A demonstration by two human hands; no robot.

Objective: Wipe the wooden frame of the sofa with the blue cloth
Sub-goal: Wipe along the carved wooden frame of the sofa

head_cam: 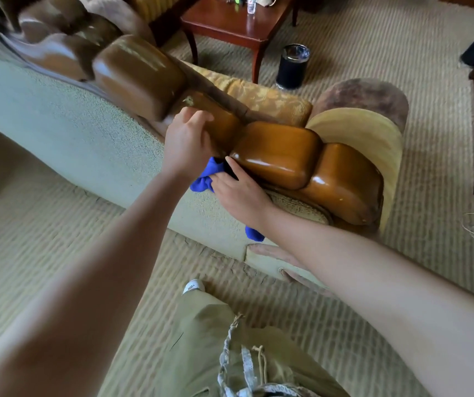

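We see the blue cloth [205,174] bunched under the right hand [240,193], at the back edge of the wooden frame [275,154], low in the notch between two glossy lobes. A tail of the cloth hangs below the right wrist against the pale sofa back [66,121]. Right fingers curl over the cloth, index tip touching the wood; we read that as a clamp on the cloth.

The left hand [187,138] sits just above, fingers bent over the top of the neighbouring lobe and gripping it, probably bracing.

Key relation: the frame's long axis runs from upper left to lower right, and the cloth is near the middle of the visible run. The unwiped lobes toward the arm end lie to the right of the right fingers, so we judge the right hand nearer and best placed to sweep that way.

Beyond: yellow cushion [258,96], side table [238,21], black bin [293,65], carpet [359,38].
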